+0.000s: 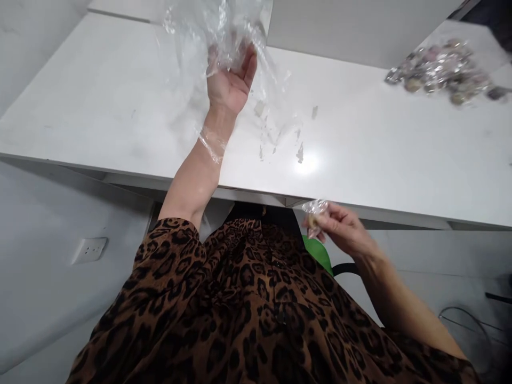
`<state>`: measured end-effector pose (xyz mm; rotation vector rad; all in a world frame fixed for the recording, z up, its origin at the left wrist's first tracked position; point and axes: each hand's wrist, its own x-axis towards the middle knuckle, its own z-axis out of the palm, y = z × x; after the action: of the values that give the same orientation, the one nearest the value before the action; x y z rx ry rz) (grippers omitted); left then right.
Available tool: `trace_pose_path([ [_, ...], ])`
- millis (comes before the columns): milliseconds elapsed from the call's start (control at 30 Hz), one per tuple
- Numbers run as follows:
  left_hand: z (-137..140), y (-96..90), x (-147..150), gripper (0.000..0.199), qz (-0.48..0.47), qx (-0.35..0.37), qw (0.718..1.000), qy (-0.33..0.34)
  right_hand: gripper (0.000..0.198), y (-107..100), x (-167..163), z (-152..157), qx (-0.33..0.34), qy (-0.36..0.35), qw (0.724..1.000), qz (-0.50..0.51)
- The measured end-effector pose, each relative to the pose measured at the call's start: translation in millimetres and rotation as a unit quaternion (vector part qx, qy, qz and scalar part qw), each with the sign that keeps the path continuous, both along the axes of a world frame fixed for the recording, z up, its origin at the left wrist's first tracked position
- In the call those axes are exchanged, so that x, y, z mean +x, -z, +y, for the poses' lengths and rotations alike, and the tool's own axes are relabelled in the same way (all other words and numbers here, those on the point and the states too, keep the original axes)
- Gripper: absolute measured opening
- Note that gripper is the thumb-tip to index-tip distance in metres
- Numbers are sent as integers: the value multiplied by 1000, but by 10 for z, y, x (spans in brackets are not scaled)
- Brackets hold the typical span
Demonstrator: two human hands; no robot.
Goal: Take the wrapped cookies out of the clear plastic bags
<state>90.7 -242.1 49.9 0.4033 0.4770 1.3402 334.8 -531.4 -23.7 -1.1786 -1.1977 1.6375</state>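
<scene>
At the back of the white table, my left hand (229,88) is turned palm up, its fingers curled into crumpled clear plastic bags (222,24). The film partly covers the fingertips. A thin strip of clear plastic (210,146) clings around my left forearm. Just off the table's front edge, my right hand (344,226) pinches a small packet (314,216) in clear wrap with something yellowish-brown inside. What the contents are is too small to tell.
A pile of small wrapped packets (444,72) lies at the back right of the white table (380,144). Greyish marks (300,153) dot the surface. A grey panel (340,32) stands at the back. Below the table is something green (319,253); a wall socket (91,249) is at left.
</scene>
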Motion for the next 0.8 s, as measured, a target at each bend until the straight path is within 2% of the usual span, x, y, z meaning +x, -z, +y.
trace_pose_path([
  [67, -2, 17, -6, 55, 6, -6, 1000, 2, 9, -194, 116, 156, 17, 139, 990, 10],
  [133, -8, 31, -10, 55, -17, -4, 1000, -1, 14, -371, 196, 253, 55, 259, 964, 12],
  [167, -8, 38, -13, 55, -33, -1, 999, -6, 18, -417, 201, 252, 71, 284, 956, 9],
  [200, -2, 45, -15, 55, -45, 2, 999, -11, 21, -419, 179, 214, 76, 275, 958, 2],
  [233, 10, 54, -17, 55, -53, 3, 999, -14, 25, -372, 130, 143, 66, 236, 969, -14],
  [300, 52, 75, -17, 58, -52, 6, 998, -16, 30, -134, -25, -59, 18, 103, 992, -75],
  [367, 104, 101, -11, 60, -36, 7, 999, -14, 35, 259, -213, -237, -7, -28, 984, -174],
  [467, 146, 134, 9, 55, -6, 1, 1000, -15, 39, 952, -476, -239, 99, -101, 922, -359],
  [500, 145, 142, 17, 54, -3, -3, 1000, -15, 41, 1158, -554, -164, 126, -127, 893, -414],
  [567, 128, 152, 28, 58, -9, -8, 1000, -11, 50, 1474, -695, 39, 133, -181, 815, -534],
  [633, 104, 155, 29, 63, -20, -13, 1000, -5, 62, 1649, -815, 213, 124, -213, 763, -597],
  [733, 91, 153, 17, 67, -28, -18, 999, 0, 72, 1734, -935, 286, 137, -221, 732, -629],
  [800, 105, 156, 9, 67, -32, -18, 999, 3, 66, 1743, -966, 233, 158, -230, 703, -654],
])
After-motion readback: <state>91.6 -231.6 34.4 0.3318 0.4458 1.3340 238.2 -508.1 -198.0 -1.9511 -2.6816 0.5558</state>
